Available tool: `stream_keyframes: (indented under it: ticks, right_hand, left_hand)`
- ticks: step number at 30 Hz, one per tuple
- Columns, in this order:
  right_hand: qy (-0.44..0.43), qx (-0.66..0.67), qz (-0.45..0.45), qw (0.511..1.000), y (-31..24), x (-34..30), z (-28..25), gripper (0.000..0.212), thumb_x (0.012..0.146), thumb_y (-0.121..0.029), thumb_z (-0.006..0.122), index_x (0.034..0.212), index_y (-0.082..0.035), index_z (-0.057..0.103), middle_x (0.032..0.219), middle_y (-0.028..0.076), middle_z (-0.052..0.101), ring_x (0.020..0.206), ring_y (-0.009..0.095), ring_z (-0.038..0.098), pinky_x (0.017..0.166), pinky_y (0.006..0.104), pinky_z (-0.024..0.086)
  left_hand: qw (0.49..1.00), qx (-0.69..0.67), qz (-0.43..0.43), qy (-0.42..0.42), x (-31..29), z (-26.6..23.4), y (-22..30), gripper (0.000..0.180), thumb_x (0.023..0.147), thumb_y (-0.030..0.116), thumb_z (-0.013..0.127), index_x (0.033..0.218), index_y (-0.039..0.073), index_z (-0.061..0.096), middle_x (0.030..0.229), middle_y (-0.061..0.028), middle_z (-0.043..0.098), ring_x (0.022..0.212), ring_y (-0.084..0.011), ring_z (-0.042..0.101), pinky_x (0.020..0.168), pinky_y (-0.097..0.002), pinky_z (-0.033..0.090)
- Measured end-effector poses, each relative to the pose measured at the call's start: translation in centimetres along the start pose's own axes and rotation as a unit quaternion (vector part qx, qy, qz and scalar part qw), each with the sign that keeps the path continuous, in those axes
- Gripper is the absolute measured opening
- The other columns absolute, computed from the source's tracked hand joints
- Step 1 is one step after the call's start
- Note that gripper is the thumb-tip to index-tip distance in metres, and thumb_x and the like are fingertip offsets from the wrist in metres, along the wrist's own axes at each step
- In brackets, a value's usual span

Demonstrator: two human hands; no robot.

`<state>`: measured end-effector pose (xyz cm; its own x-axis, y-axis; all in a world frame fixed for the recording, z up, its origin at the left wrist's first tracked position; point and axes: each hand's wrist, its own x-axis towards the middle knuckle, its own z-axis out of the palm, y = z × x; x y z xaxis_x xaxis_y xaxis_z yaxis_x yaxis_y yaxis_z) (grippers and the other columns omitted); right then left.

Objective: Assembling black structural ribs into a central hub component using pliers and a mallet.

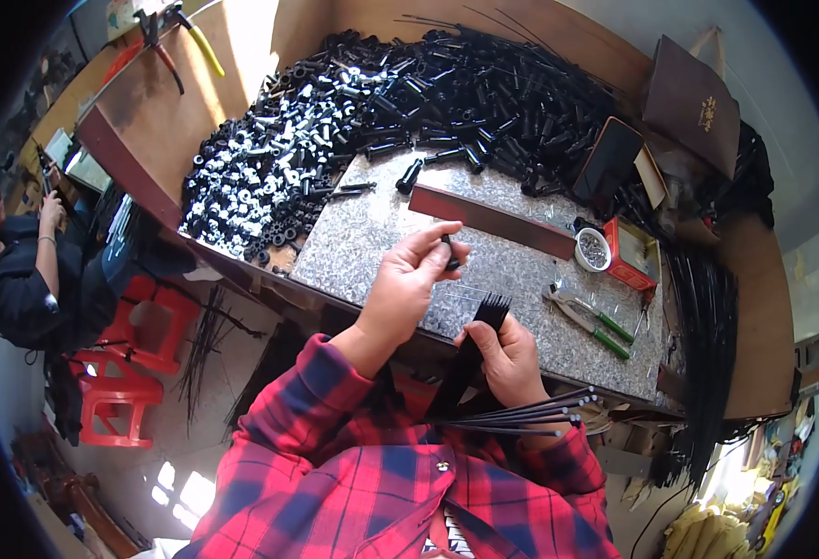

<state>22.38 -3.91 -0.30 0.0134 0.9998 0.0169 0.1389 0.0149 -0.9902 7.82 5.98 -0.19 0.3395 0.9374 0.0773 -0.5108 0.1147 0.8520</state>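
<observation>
My left hand (409, 275) is raised over the front of the speckled grey stone slab (339, 247), pinching a small black cylindrical piece (451, 253) between thumb and fingers. Just right of it and lower, my right hand (514, 361) is closed around a flat bundle of thin black rods (491, 315). Their narrow tips point up and away from me, and the lower part drops past the slab's front edge. By my right wrist, a second bunch of dark rods with pale round ends (568, 410) sticks out to the right; what supports it is hidden.
Black tubular parts (484, 102) are heaped along the back, beside black-and-white small fittings (270, 168). On the slab lie a dark flat bar (493, 222), a white cup (593, 250), a red box (628, 256) and green-handled pliers (595, 321). A person (32, 270) sits far left near red stools (121, 396).
</observation>
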Motion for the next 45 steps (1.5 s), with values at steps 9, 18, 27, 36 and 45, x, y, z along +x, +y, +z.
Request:
stream_keyframes:
  ticks: [9,18,27,36,45]
  right_hand:
    - [-0.003,-0.028,-0.013,1.0,-0.2,0.2,0.4,0.021,0.095,-0.027,0.056,0.091,-0.006,0.058,0.076,-0.002,0.064,0.057,0.002,0.051,0.048,0.017,0.036]
    - [-0.018,-0.012,0.011,1.0,-1.2,0.4,0.3,0.028,0.096,-0.031,0.053,0.09,-0.006,0.063,0.078,-0.001,0.066,0.055,0.001,0.049,0.048,0.0163,0.036]
    - [-0.022,-0.022,0.018,0.999,-1.1,0.5,0.4,0.029,0.097,-0.031,0.052,0.088,-0.006,0.063,0.076,-0.002,0.065,0.056,0.001,0.049,0.048,0.0164,0.036]
    - [-0.02,-0.023,0.003,1.0,-0.8,0.6,0.3,0.027,0.096,-0.031,0.053,0.09,-0.006,0.061,0.078,-0.001,0.066,0.057,0.001,0.051,0.049,0.016,0.036]
    - [-0.009,-0.012,0.016,1.0,-0.8,0.5,0.5,0.028,0.096,-0.032,0.053,0.09,-0.006,0.061,0.077,-0.001,0.066,0.056,0.0,0.05,0.048,0.016,0.036]
  left_hand:
    - [0.999,0.037,-0.005,-0.033,0.1,0.9,-0.5,0.029,0.095,0.009,0.052,0.124,0.004,0.056,0.1,-0.0061,0.065,0.092,-0.0107,0.06,0.079,-0.0242,0.05]
    - [0.984,-0.1,-0.117,-0.084,-0.4,-1.7,1.2,0.034,0.092,0.006,0.055,0.126,0.001,0.053,0.104,-0.011,0.066,0.093,-0.0158,0.064,0.081,-0.0281,0.053]
    - [0.976,-0.123,-0.156,-0.088,-0.7,-1.8,1.2,0.033,0.089,0.005,0.06,0.122,0.001,0.057,0.103,-0.0101,0.066,0.091,-0.0153,0.065,0.08,-0.0273,0.053]
    - [0.978,-0.116,-0.15,-0.089,-0.6,-1.4,1.3,0.033,0.088,0.009,0.063,0.12,0.002,0.058,0.104,-0.0116,0.065,0.093,-0.0155,0.064,0.078,-0.0265,0.054]
    - [0.976,-0.122,-0.157,-0.09,-0.4,-1.3,0.8,0.034,0.088,0.008,0.063,0.12,0.001,0.057,0.101,-0.0095,0.065,0.092,-0.0151,0.064,0.076,-0.0253,0.054]
